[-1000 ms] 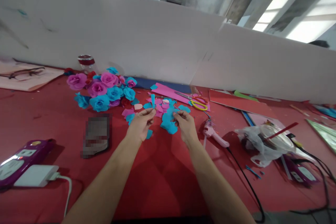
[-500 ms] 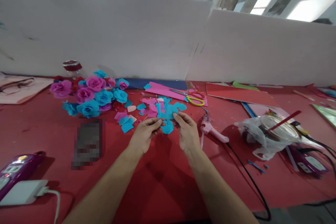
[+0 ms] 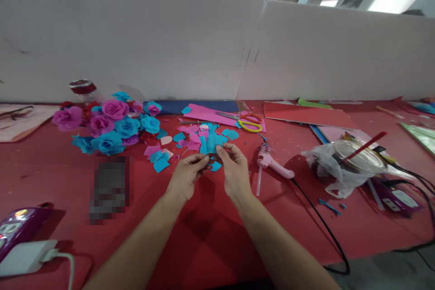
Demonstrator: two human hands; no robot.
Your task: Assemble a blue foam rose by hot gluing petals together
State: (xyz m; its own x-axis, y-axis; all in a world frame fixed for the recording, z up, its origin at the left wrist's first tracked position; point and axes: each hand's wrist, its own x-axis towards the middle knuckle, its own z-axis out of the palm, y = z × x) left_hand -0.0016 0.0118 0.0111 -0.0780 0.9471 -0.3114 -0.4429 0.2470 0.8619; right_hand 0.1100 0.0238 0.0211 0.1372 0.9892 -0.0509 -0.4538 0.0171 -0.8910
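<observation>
My left hand (image 3: 186, 174) and my right hand (image 3: 234, 168) meet over the red table (image 3: 204, 235), fingertips pinched together on a small blue paper piece (image 3: 211, 142). Beneath and beyond the fingers lie several cut blue and pink paper petals (image 3: 190, 141). A cluster of finished blue and pink paper roses (image 3: 108, 122) sits to the left of the scraps.
A pink glue gun (image 3: 272, 166) with a black cord lies right of my hands. Scissors (image 3: 243, 122) rest on a pink sheet behind. A plastic bag with a jar (image 3: 346, 163) is at right, a purple power strip (image 3: 16, 229) at left, white boards behind.
My hands have come together and slightly nearer to me; the left hand lowered its rolled blue strip to meet the right hand's blue piece. The view has shifted to the right.
</observation>
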